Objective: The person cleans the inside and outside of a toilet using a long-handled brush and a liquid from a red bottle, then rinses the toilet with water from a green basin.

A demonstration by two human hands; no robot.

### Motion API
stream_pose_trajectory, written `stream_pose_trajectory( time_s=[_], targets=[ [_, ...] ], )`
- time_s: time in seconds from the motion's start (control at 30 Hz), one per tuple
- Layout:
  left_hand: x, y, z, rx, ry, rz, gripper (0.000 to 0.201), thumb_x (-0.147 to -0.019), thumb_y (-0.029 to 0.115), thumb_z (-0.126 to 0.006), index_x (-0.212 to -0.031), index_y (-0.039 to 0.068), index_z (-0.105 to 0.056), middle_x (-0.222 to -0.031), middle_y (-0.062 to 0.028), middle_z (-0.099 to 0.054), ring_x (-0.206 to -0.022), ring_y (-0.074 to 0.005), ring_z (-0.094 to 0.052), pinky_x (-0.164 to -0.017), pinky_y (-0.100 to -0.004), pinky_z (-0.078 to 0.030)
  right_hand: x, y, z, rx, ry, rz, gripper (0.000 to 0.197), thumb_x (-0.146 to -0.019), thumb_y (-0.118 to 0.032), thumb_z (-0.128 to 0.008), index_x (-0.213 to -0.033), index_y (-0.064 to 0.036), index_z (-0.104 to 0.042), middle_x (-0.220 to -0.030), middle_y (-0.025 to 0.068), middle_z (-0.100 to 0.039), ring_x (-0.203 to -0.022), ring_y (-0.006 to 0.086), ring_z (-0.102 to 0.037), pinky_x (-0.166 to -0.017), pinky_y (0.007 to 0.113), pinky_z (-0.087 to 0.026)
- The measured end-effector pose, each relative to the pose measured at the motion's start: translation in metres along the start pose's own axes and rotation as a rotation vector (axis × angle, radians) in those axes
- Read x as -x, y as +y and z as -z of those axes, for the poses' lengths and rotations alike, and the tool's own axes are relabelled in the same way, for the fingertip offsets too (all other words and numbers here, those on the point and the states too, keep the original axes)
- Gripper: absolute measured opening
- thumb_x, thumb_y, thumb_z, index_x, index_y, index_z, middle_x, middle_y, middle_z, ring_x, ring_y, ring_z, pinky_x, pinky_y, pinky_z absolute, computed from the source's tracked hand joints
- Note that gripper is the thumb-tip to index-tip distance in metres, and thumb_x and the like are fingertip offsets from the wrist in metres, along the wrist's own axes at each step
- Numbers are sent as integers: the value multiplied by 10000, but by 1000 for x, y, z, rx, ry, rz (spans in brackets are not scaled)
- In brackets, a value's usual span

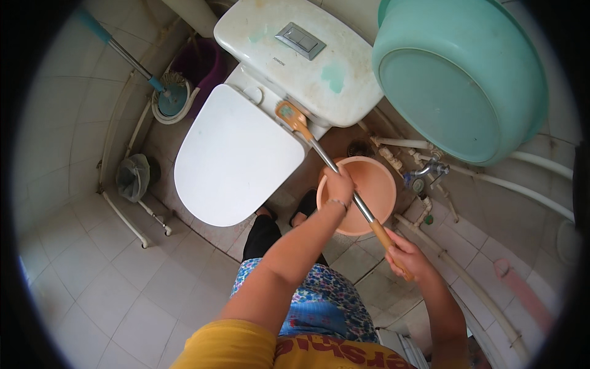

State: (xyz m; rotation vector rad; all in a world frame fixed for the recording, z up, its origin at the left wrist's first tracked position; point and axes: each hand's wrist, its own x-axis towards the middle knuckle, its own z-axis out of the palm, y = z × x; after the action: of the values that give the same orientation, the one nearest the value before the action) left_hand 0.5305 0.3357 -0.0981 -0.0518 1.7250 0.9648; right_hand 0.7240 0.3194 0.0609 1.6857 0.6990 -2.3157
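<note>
"Long-handled tool with an orange-tan head, a silver metal shaft and a tan grip point(364, 207): where is it now, please?"

"It goes slantwise across the middle of the view. Its head is at the narrow ledge between the closed white toilet lid point(236, 160) and the white cistern point(353, 98). If the head touches the ledge, I cannot tell."

"And how are the two hands?"

"The left hand point(338, 186) is closed around the metal shaft. Its arm is stretched forward and toward the right, with a thin bracelet at the wrist. The right hand point(410, 255) is lower, its elbow bent, and its fingers wrap the tan grip near the end. So both hands are grasping this same tool."

"What is around them?"

"Below the left hand, a round peach-coloured plastic basin point(382, 178) stands on the brownish tiled floor point(393, 277). At the upper right there is a big pale-green plastic basin point(439, 101), and under it a silver metal tap point(435, 166) among white pipes point(541, 165)."

"And at the left side?"

"One mop with a turquoise and silver handle point(131, 55) leans at a purple bucket point(208, 69). Nearer, a small bin with a plastic bag point(132, 177) is beside the pale tiled wall point(49, 160)."
</note>
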Motion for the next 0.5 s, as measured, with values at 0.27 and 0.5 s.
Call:
stream_pose_trajectory(
  time_s=[0.27,0.5],
  targets=[
    [34,-95,-42,-66,-50,0,307,-921,227,-452,-999,-40,-323,-626,-183,-569,-455,-267,-588,-420,-364,-479,56,55,40,-48,10,-134,529,-946,-88,-398,-1435,-112,-198,-703,21,-490,-481,94,-418,-441,223,-364],
    [-65,-24,1,-47,155,-121,311,-918,254,-442,-955,-46,-370,-708,-245,-579,-565,-345,-603,-518,-419,-484,-46,-15,9,190,-83,93,507,-962,-114,-364,-1439,-138,-194,-673,18,-455,-455,68,-375,-425,216,-345]
  ],
)
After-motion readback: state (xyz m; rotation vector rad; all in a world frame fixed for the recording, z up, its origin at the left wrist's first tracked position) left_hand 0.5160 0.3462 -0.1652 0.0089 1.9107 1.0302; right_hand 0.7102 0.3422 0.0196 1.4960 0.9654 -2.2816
